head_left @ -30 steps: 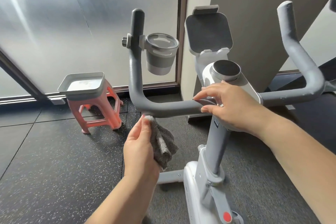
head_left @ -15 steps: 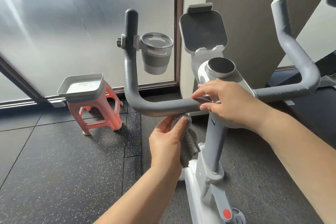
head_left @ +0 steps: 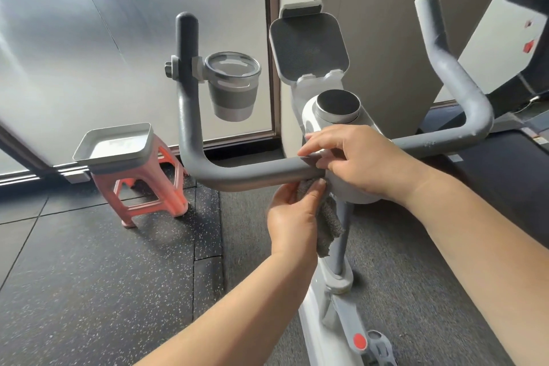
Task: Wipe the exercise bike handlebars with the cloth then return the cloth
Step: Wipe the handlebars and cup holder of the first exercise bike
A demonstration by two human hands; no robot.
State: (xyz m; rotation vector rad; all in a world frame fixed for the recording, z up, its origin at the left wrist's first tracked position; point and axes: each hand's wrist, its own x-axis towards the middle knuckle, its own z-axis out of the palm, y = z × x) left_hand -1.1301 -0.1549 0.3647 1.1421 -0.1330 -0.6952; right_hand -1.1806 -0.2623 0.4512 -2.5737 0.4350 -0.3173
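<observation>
The exercise bike's grey handlebar (head_left: 246, 174) runs across the middle, with upright ends at left and right. My left hand (head_left: 292, 217) holds a grey cloth (head_left: 328, 226) pressed up against the underside of the left bar, close to the white centre housing; the cloth's tail hangs down beside the stem. My right hand (head_left: 353, 162) rests on top of the bar at the centre joint, fingers curved over it, just below the round black knob (head_left: 338, 104).
A grey cup holder (head_left: 231, 86) is clamped to the left upright. A phone cradle (head_left: 309, 47) stands behind the knob. A pink stool (head_left: 151, 196) carrying a grey tray (head_left: 114, 144) sits on the speckled floor at left, by the frosted glass wall. A treadmill edge (head_left: 523, 134) lies at right.
My left hand slid the cloth rightwards along the underside of the left bar, from the bend to the centre housing. My right hand stayed on the centre joint.
</observation>
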